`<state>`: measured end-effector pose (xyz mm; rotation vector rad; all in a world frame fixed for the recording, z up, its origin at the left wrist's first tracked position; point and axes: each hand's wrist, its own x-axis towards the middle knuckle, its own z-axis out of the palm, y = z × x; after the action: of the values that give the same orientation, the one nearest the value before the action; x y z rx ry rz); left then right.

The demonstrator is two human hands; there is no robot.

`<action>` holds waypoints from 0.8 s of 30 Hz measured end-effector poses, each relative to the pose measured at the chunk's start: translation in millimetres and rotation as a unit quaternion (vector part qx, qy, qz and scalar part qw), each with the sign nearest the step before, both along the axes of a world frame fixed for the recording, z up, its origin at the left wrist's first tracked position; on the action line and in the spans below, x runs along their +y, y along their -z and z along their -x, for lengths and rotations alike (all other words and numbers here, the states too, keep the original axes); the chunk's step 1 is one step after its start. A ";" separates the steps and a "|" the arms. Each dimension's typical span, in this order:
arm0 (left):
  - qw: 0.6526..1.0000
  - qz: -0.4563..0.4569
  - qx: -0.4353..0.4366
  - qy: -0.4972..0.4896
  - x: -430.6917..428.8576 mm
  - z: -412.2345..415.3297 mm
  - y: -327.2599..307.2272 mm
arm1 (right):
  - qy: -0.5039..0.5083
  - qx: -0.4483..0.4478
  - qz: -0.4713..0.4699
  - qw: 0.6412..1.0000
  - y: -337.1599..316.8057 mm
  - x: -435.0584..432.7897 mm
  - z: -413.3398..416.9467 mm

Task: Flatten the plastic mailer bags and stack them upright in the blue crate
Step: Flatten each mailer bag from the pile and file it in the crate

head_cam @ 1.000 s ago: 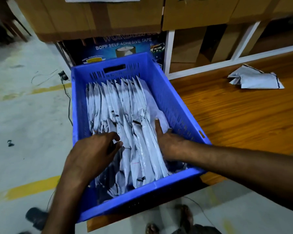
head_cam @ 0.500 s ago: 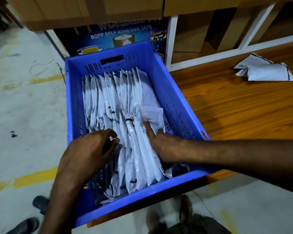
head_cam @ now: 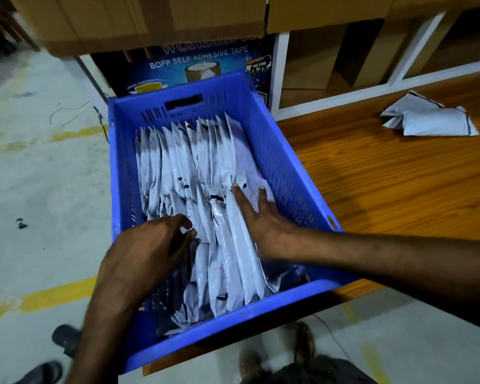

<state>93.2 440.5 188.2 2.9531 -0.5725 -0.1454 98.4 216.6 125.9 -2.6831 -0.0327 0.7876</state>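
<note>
A pale concrete floor (head_cam: 39, 189) with worn yellow lines takes up the left side of the view, and a wooden table (head_cam: 385, 189) takes up the right. Brown cardboard boxes (head_cam: 150, 20) run along the top, above a white frame (head_cam: 344, 92) at the back of the table. The blue crate (head_cam: 233, 331) sits at the table's left end, and its near corner hangs past the edge over the floor. Behind the crate stands a dark box (head_cam: 200, 59) printed with the words self adhesive tape. Inside the crate, white mailer bags (head_cam: 183, 167) stand on edge in a tight row from the left wall almost to the right wall. Their top edges point up, and a few near the front slump lower. One more bag (head_cam: 432, 120) lies crumpled on the table, well apart from the crate. The right hand (head_cam: 263, 220) reaches into the crate with its fingers straight and spread, pressing flat against the rightmost bags just beside the right wall. The left hand (head_cam: 147, 250) hovers over the left part of the row with its fingers curled and its fingertips touching the bag tops. It cannot be told whether this hand pinches a bag or only touches the edges. A dark shoe (head_cam: 64, 339) shows on the floor below the crate.
</note>
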 end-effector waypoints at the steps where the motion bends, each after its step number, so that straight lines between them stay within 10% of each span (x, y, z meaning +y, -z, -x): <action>1: 1.000 0.000 0.001 -0.001 0.3 -0.1 0.1 | 0.053 0.018 -0.024 0.998 2.4 2.1 2.3; 6: 1.000 -0.007 0.004 0.008 0.7 -0.1 0.4 | 0.212 0.046 -0.082 0.973 18.4 1.4 -0.6; 12: 1.000 0.008 0.005 0.016 0.7 -1.9 -0.1 | -0.017 0.035 0.095 0.995 -4.3 -9.7 24.7; 19: 0.999 0.028 -0.007 0.022 4.9 -2.5 4.3 | -0.351 -0.034 0.528 0.772 -19.8 -12.4 7.9; 24: 0.999 0.023 -0.007 0.020 6.0 -3.4 6.4 | -0.339 -0.032 0.495 0.800 -3.1 -25.3 0.2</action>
<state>96.6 446.5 181.8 2.9010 -0.6298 -0.1137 98.2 191.3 129.0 -3.7543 -0.8783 1.1323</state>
